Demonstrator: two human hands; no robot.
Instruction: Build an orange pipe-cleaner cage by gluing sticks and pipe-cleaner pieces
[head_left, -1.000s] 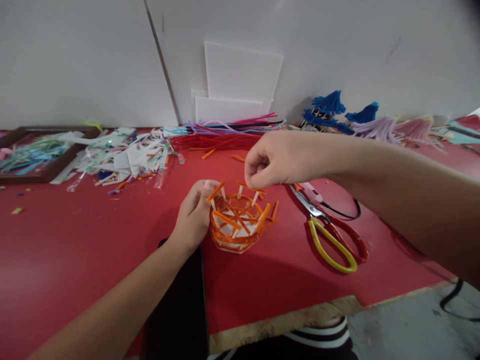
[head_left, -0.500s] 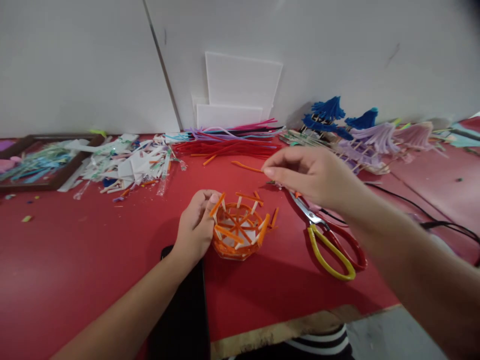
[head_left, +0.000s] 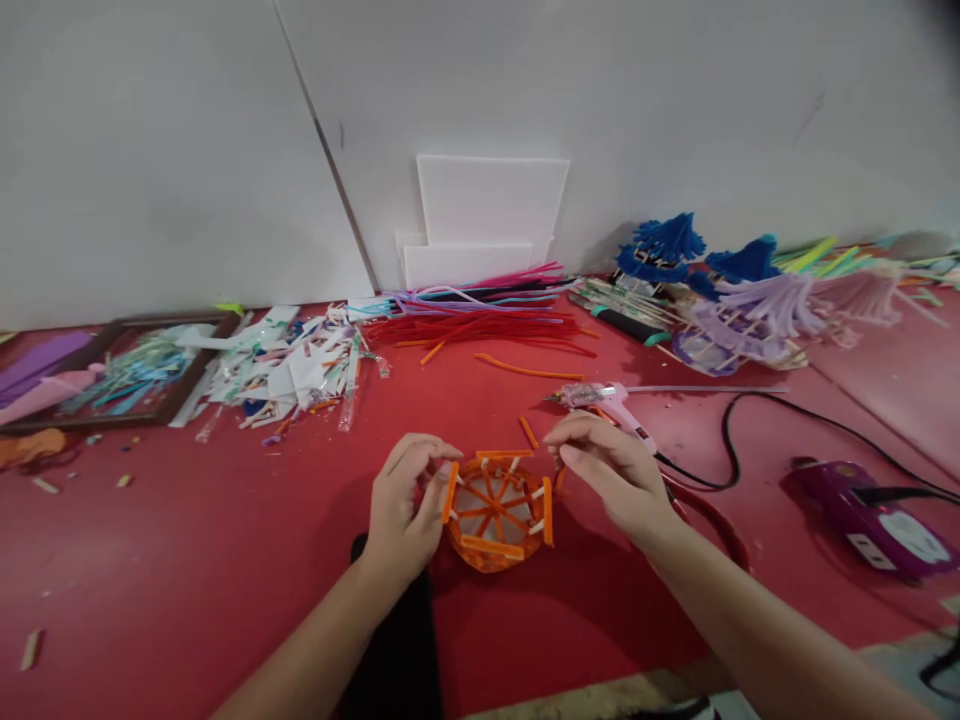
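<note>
An orange basket-like frame (head_left: 491, 562) of pipe cleaner pieces and pale short sticks stands on the red table. My left hand (head_left: 411, 505) grips its left side between thumb and fingers. Just right of the frame is my right hand (head_left: 607, 470), thumb and fingers nearly together; whether anything is between them is too small to tell. A short orange piece (head_left: 529, 432) lies behind the frame. Farther back is a longer orange pipe cleaner (head_left: 525, 370). A pink glue gun (head_left: 611, 400) lies behind my right hand, and the scissors' red handle (head_left: 720, 520) shows partly beyond my right wrist.
Red pipe cleaners (head_left: 480, 328) are bundled at the back. White scraps (head_left: 292, 370) and a brown frame (head_left: 187, 385) lie left. Blue (head_left: 664, 245) and lilac (head_left: 772, 305) models stand back right. A purple device (head_left: 874, 520) with a cable sits right; a black object (head_left: 397, 640) is near my left forearm.
My right hand has come down beside the orange frame, and the long orange pipe cleaner now lies on the table. The view has shifted, showing more of the right side.
</note>
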